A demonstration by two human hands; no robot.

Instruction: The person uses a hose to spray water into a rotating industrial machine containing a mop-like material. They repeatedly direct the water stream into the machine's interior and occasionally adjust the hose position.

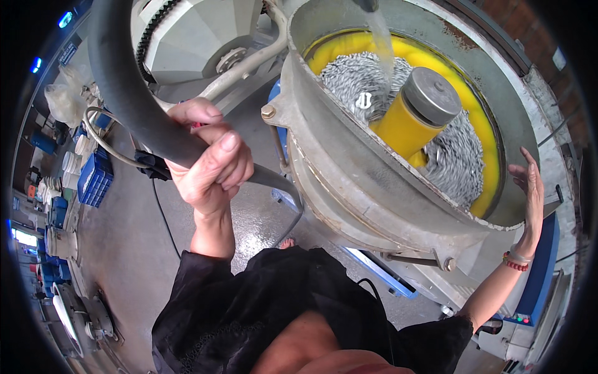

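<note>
My left hand (215,153) is wrapped round a thick black hose (128,93), which arcs up and over toward the top of the view. Water (380,43) pours from a dark nozzle (369,5) at the top into a large round metal tub (349,165). Inside, the tub has a yellow lining (486,134) and a yellow central column (402,128) with a grey metal cap (431,93). Many small grey-white pieces (458,162) lie round the column, looking streaked as if moving. My right hand (529,187), fingers spread, is at the tub's right rim.
A grey faceted drum (202,40) stands at the upper left beside a bent metal pipe (243,68). Blue crates (95,179) and containers line the left side of the wet floor (137,249). Below the tub are bolts and a blue frame (380,274).
</note>
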